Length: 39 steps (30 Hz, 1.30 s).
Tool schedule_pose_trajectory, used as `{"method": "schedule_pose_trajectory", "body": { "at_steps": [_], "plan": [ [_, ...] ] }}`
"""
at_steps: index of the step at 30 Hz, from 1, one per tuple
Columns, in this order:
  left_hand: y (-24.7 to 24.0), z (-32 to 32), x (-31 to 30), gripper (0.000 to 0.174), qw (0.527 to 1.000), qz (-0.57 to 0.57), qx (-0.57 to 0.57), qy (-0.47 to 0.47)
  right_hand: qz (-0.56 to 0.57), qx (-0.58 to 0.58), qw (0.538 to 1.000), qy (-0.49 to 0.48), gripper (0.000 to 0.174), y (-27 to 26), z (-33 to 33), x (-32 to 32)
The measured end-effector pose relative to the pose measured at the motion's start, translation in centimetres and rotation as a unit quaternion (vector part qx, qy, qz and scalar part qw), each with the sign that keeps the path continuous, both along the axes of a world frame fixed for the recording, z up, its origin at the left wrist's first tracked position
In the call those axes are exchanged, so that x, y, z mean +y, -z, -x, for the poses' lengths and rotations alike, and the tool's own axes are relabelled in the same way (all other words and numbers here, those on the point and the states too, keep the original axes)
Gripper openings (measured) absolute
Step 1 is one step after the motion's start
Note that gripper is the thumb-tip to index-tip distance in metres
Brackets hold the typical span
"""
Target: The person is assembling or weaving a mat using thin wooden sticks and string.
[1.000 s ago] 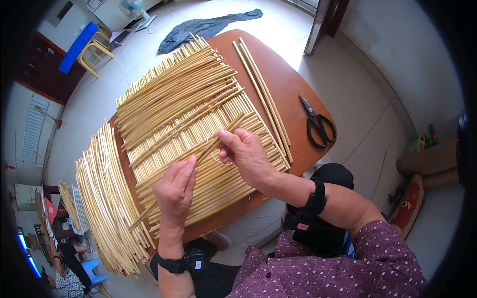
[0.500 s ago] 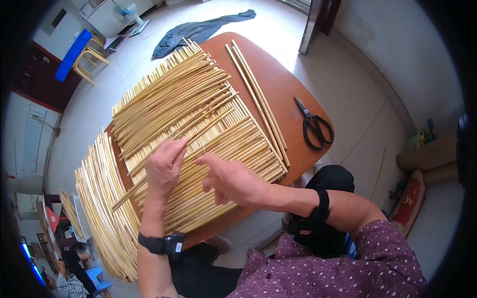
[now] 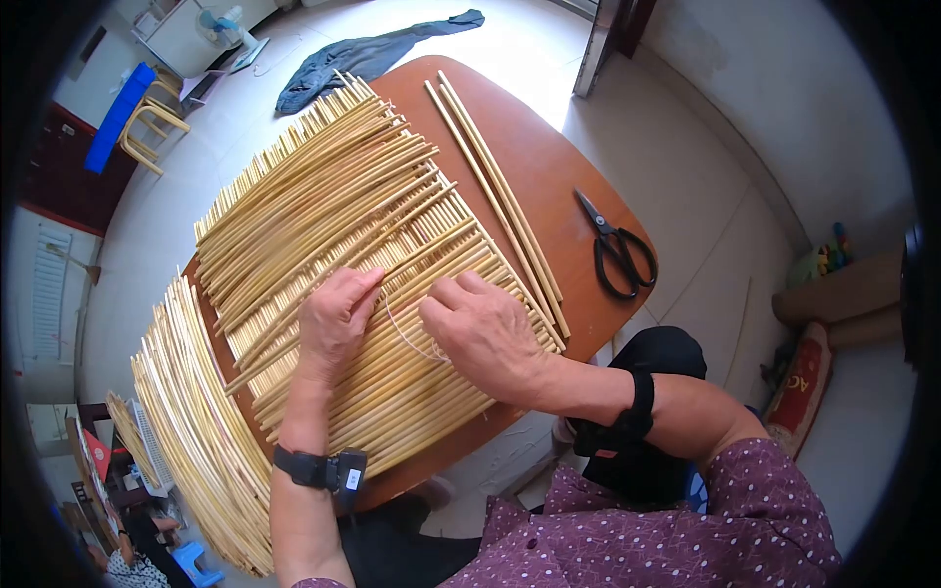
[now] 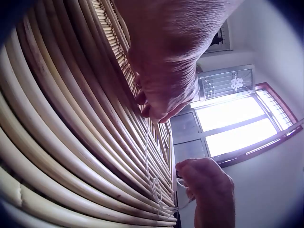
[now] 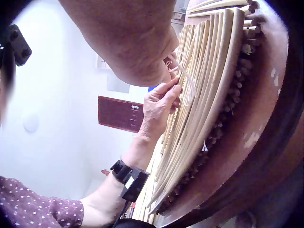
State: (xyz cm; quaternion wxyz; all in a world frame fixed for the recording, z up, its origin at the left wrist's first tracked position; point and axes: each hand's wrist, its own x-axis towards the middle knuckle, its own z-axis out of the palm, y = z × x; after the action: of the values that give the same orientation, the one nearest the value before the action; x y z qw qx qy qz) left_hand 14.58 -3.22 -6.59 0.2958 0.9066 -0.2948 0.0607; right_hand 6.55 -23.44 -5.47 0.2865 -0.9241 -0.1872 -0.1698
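Observation:
A mat of pale yellow reeds [image 3: 323, 196] lies across a brown oval table [image 3: 549, 167]. My left hand [image 3: 368, 286] rests on the mat near its front rows, fingertips pinching a thin white string [image 3: 404, 336] against a reed. My right hand [image 3: 441, 299] sits just to its right, fingers curled around the other end of the string, which sags in a loop between the hands. In the left wrist view the string [image 4: 148, 156] runs from my left hand [image 4: 149, 111] down to my right hand [image 4: 187, 183]. The right wrist view shows the string [image 5: 187, 78] over the reed rows.
Black scissors [image 3: 618, 250] lie on the table's right side. A few loose long reeds [image 3: 490, 176] lie along the mat's right edge. A thick bundle of reeds [image 3: 186, 412] hangs off the left. A blue cloth [image 3: 363, 54] and a yellow stool [image 3: 132, 118] are on the floor.
A second ago both hands held a single reed lifted over the mat. That reed now lies in the rows, and both hands have come down with the string stretched between them.

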Motion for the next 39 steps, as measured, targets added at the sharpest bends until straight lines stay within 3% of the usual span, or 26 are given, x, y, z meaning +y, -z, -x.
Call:
{"method": "schedule_pose_trajectory", "body": {
  "at_steps": [4, 7, 12, 28, 30, 35, 39],
  "plan": [
    [0.0, -0.1, -0.2, 0.020, 1.000, 0.002, 0.019, 0.002, 0.026, 0.031, 0.999, 0.010, 0.005, -0.3, -0.1, -0.3],
    [-0.4, 0.0, -0.1, 0.021, 0.999, -0.003, 0.033, -0.002, 0.044, -0.044, 0.998, 0.024, 0.009, 0.6, -0.5, -0.5],
    [-0.2, -0.1, 0.1, 0.020, 1.000, -0.014, 0.021, 0.007, 0.097, 0.009, 0.994, 0.043, 0.016, 2.1, -0.3, -0.1],
    [0.0, 0.1, 0.3, 0.020, 1.000, 0.009, 0.021, 0.010, 0.089, 0.037, 0.994, 0.043, 0.014, 2.5, -3.0, -1.5],
    [0.0, 0.2, 0.3, 0.020, 1.000, 0.009, 0.029, 0.002, 0.036, 0.069, 0.997, 0.027, 0.014, 2.9, -3.4, -1.7],
    [0.2, 0.3, 0.5, 0.019, 0.999, 0.009, 0.038, -0.006, 0.013, -0.002, 1.000, 0.026, 0.010, 3.7, -3.8, -1.5],
    [0.4, 0.2, 0.3, 0.018, 0.999, 0.001, 0.030, -0.016, 0.015, 0.013, 0.999, 0.029, 0.011, 4.1, -3.8, -1.2]
  ]
}}
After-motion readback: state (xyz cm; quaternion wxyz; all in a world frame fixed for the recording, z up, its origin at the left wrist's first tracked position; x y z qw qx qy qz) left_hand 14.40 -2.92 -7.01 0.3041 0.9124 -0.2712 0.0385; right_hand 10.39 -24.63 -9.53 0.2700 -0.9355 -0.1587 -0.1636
